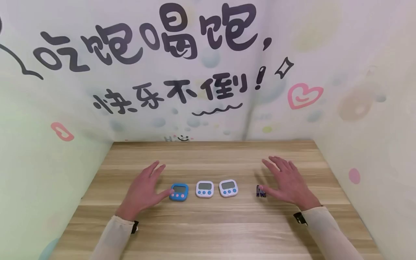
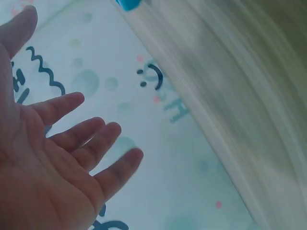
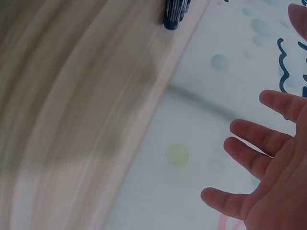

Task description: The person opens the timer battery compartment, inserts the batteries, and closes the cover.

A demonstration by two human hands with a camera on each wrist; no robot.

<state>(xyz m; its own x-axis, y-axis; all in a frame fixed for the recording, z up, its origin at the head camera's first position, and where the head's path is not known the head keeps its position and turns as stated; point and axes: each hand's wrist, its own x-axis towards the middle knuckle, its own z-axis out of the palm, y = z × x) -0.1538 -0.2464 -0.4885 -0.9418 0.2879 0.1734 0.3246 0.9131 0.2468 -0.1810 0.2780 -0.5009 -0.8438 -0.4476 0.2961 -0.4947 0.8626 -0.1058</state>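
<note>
My left hand (image 1: 144, 191) is spread above the table at the left, its thumb overlapping the edge of a blue digital timer (image 1: 179, 192) in the head view. To the right of that timer lie a white digital timer (image 1: 204, 189) and a second white timer (image 1: 228, 188), screens up, with blue buttons. Over on the right, my right hand (image 1: 287, 182) is spread too, its thumb overlapping several small dark batteries (image 1: 261, 191) lying side by side. In the wrist views both the left palm (image 2: 53, 163) and the right palm (image 3: 283, 182) hold nothing.
The wood-grain table (image 1: 208, 231) meets a white back wall (image 1: 208, 126) printed with dark lettering, bubbles and hearts. Side walls close in the left and right edges. A black strap (image 1: 299, 218) shows at the right wrist, another strap (image 1: 134, 227) at the left.
</note>
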